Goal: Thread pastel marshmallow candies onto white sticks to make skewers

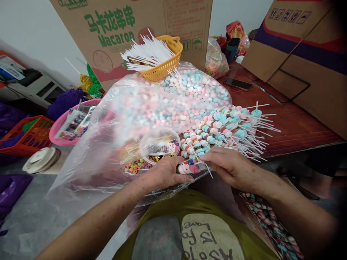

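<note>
In the head view my left hand [165,174] is closed round a small printed candy packet [191,166], thumb below and fingers above. My right hand [230,168] reaches the packet's right end, its fingertips pinched together by a thin white stick. Just beyond both hands lies a pile of candy skewers [217,131], their white sticks pointing right. A round clear tub [160,145] with a printed packet in it is next to my left hand. Behind it spreads a big clear bag of pastel candies [162,104].
A yellow basket [162,72] of white sticks stands on the bag, before a large carton [114,36]. At left are a pink basket [62,139] and an orange crate [32,139]. A phone [238,84] lies on the red table [292,133]; another carton [306,72] stands right.
</note>
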The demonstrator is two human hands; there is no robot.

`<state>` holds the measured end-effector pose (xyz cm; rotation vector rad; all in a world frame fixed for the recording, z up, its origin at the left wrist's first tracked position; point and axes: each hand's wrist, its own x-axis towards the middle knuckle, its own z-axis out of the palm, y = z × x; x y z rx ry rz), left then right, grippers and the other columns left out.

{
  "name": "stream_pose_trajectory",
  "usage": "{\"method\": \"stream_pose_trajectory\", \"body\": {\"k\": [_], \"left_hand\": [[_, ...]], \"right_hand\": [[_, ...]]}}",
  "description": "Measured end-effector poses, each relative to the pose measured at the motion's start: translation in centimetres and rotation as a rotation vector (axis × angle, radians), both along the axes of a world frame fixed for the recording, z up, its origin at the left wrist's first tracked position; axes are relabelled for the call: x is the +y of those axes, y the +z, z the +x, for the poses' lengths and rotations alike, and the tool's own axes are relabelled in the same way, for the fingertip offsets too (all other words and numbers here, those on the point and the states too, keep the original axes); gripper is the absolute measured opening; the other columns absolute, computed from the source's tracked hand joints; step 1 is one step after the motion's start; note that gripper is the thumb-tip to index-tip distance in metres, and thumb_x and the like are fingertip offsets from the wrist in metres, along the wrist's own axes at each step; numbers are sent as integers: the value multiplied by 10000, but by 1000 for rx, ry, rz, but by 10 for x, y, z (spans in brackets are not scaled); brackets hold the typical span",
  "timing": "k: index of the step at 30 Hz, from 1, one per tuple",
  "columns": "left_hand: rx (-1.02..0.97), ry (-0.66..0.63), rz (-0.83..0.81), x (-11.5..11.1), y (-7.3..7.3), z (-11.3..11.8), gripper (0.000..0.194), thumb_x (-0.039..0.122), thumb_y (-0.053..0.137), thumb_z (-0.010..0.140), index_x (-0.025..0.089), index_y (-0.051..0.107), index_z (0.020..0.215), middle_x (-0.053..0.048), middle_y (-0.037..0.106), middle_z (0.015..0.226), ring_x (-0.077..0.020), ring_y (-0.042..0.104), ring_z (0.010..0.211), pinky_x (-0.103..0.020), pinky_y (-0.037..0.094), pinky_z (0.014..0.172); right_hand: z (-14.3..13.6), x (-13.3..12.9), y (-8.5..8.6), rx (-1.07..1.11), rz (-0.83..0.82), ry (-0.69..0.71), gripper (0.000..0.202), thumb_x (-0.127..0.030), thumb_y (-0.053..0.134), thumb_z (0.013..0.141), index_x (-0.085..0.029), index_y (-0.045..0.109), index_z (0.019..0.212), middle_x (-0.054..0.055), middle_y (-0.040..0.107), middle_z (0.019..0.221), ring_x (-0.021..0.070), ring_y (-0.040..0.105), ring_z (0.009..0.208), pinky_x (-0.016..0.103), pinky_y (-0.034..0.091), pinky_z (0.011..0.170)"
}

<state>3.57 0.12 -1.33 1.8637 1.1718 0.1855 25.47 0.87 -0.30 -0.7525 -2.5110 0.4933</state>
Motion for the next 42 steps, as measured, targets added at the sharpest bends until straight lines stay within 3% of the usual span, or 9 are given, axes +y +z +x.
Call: {"method": "stream_pose_trajectory", "body": {"k": [9, 13, 19, 22, 25, 28, 32, 39, 42], "left_hand": [[-58, 150, -99, -10, -19, 10, 347, 478, 408, 843, 176, 505, 703, 39, 456, 548, -109, 460, 507, -216, 363, 513], [64, 87, 30, -10, -11, 2, 214, 337, 511, 776, 171, 490, 641, 34, 453, 576, -116, 468, 579, -216, 356, 548], [-375, -98, -528, -9, 1, -17, 314, 447, 406, 862, 156, 522, 836, -6, 560, 741, -85, 507, 555, -209, 402, 543], [-387, -13, -534, -9, 1, -22, 332, 458, 414, 858, 157, 519, 769, 13, 526, 645, -93, 506, 561, -216, 413, 559], [-379, 66, -505, -8, 0, -23, 316, 404, 373, 875, 169, 496, 703, 22, 513, 594, -103, 504, 533, -230, 415, 533], [-322, 24, -429, -6, -6, -25, 313, 314, 362, 865, 174, 492, 618, 0, 541, 615, -120, 520, 597, -255, 448, 588], [-359, -162, -471, -3, -18, -30, 246, 322, 508, 784, 166, 522, 594, -8, 551, 627, -126, 523, 628, -267, 470, 633], [-509, -317, -785, -5, -9, -50, 358, 494, 552, 758, 160, 524, 631, 7, 527, 587, -114, 522, 512, -257, 457, 557], [-206, -268, -508, -16, 2, -51, 239, 364, 478, 809, 174, 532, 675, 3, 552, 595, -130, 538, 527, -248, 451, 539]], "right_hand": [[-28, 0, -19, 157, -323, -221, 301, -324, 456, 870, -140, 516, 1101, 79, 599, 921, 151, 528, 733, 261, 436, 635], [-44, -9, -29, 130, -571, -199, 220, -318, 497, 847, -151, 627, 787, 5, 597, 670, 110, 499, 606, 216, 385, 571], [-54, -10, -25, 163, -572, -65, 304, -283, 414, 891, -147, 574, 672, -4, 587, 615, 91, 498, 576, 197, 373, 553], [-54, -8, -16, 168, -488, -206, 316, -273, 396, 888, -164, 517, 618, -12, 539, 560, 100, 474, 537, 211, 369, 513], [-56, -8, -9, 200, -97, -349, 249, -223, 359, 890, -168, 566, 763, 45, 597, 712, 162, 551, 723, 284, 439, 659], [-58, -11, -10, -90, 363, -24, 270, -161, 361, 868, -193, 562, 1044, 101, 597, 1092, 249, 432, 1152, 451, 309, 974], [-62, -12, -15, -366, 675, 264, 332, -177, 347, 890, -94, 506, 1169, 116, 592, 1044, 266, 437, 1089, 549, 199, 1028], [-76, -20, -8, -343, 700, 335, 255, -133, 352, 868, -162, 604, 840, 72, 579, 776, 204, 469, 704, 482, 357, 806], [-84, -26, -16, -332, 368, 272, 215, -109, 382, 828, -138, 589, 778, 76, 572, 685, 185, 457, 617, 380, 374, 625]]}}
